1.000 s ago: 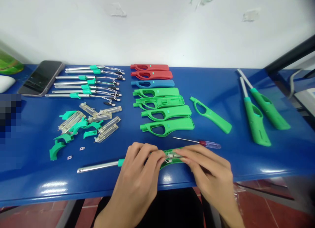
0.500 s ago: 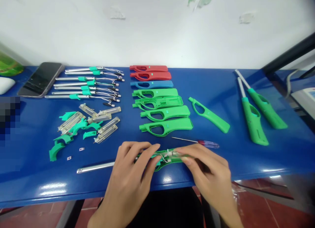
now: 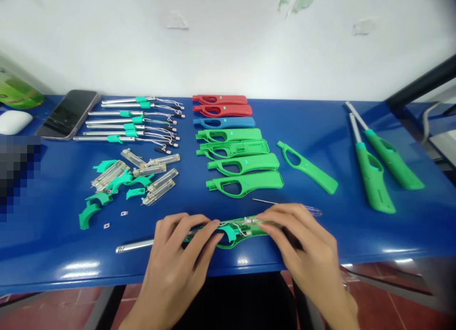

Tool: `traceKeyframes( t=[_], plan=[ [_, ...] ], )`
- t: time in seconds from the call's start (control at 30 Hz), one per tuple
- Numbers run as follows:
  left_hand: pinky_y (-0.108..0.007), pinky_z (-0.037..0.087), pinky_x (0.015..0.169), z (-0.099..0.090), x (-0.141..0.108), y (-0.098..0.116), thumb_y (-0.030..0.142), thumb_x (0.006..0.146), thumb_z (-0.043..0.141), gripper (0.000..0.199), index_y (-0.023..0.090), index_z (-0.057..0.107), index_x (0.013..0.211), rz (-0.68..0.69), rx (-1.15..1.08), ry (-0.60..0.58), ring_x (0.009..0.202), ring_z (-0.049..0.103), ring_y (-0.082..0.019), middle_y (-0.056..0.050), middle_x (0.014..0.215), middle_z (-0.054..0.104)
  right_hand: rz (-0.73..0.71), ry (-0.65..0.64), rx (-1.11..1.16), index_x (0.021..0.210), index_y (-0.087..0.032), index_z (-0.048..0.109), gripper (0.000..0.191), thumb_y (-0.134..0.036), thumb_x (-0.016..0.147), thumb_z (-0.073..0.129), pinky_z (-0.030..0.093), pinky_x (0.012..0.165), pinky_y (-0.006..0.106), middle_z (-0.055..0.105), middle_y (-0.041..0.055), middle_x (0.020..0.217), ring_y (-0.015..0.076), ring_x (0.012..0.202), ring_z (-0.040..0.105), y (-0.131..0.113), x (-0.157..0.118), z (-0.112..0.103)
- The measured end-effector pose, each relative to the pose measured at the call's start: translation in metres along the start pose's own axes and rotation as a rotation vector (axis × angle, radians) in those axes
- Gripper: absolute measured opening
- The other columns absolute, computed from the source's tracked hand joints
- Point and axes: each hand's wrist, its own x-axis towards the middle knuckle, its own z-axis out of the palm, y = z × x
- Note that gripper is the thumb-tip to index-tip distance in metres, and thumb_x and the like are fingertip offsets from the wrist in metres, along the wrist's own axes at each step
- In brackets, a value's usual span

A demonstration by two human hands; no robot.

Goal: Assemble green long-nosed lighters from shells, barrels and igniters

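Note:
An open green lighter shell lies near the table's front edge, with a teal trigger and white wires inside. My left hand is closed on the shell's left part, where a metal tube sticks out to the left. With thumb and fingers pinched, my right hand grips a clear fuel tank at the shell's right part; most of the tank is hidden by the fingers. Behind my right hand lies a screwdriver, partly covered.
Green, blue and red shells lie in a column behind my hands. At the left are metal tubes with wires, clear tanks, teal triggers and a phone. Two whole lighters lie at the right.
My left hand has shifted left along the shell, showing more of the teal trigger and wires. My right hand still pinches the tank. The view has shifted slightly.

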Motion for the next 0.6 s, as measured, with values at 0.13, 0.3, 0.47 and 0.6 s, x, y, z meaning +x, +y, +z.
traceKeyframes(
  t=[0.13, 0.3, 0.47, 0.6],
  plan=[
    [-0.043, 0.049, 0.093, 0.0015, 0.0001, -0.0009, 0.004, 0.098, 0.069, 0.028, 0.018, 0.069, 0.123, 0.007, -0.009, 0.004, 0.104, 0.056, -0.024, -0.008, 0.111, 0.071, 0.012, 0.032, 0.002, 0.111, -0.028, 0.074, 0.017, -0.014, 0.102, 0.070, 0.054, 0.088, 0.033, 0.077, 0.0002, 0.104, 0.0169, 0.096, 0.072, 0.0012, -0.0004, -0.0002],
    [-0.042, 0.047, 0.094, 0.0023, 0.0019, 0.0000, 0.002, 0.098, 0.069, 0.026, 0.017, 0.068, 0.119, -0.002, -0.035, 0.018, 0.104, 0.056, -0.023, -0.007, 0.110, 0.071, 0.041, 0.040, 0.020, 0.111, -0.027, 0.074, 0.015, -0.016, 0.102, 0.070, 0.053, 0.092, 0.032, 0.079, -0.0018, 0.104, 0.0152, 0.096, 0.072, 0.0032, -0.0021, 0.0006],
    [-0.041, 0.048, 0.094, 0.0029, 0.0033, 0.0013, 0.005, 0.099, 0.070, 0.023, 0.018, 0.068, 0.118, -0.033, -0.041, 0.019, 0.103, 0.057, -0.022, -0.006, 0.109, 0.071, 0.036, 0.013, 0.051, 0.111, -0.026, 0.073, 0.015, -0.015, 0.103, 0.068, 0.052, 0.091, 0.031, 0.080, -0.0023, 0.102, 0.0149, 0.093, 0.072, 0.0040, -0.0008, -0.0001],
    [-0.041, 0.049, 0.092, 0.0034, 0.0032, 0.0015, 0.008, 0.100, 0.069, 0.021, 0.018, 0.068, 0.118, -0.056, -0.038, 0.021, 0.102, 0.059, -0.022, -0.006, 0.108, 0.072, 0.035, 0.009, 0.056, 0.110, -0.026, 0.072, 0.013, -0.016, 0.104, 0.067, 0.053, 0.085, 0.032, 0.080, -0.0020, 0.098, 0.0160, 0.087, 0.072, 0.0030, 0.0006, -0.0009]
  ],
)
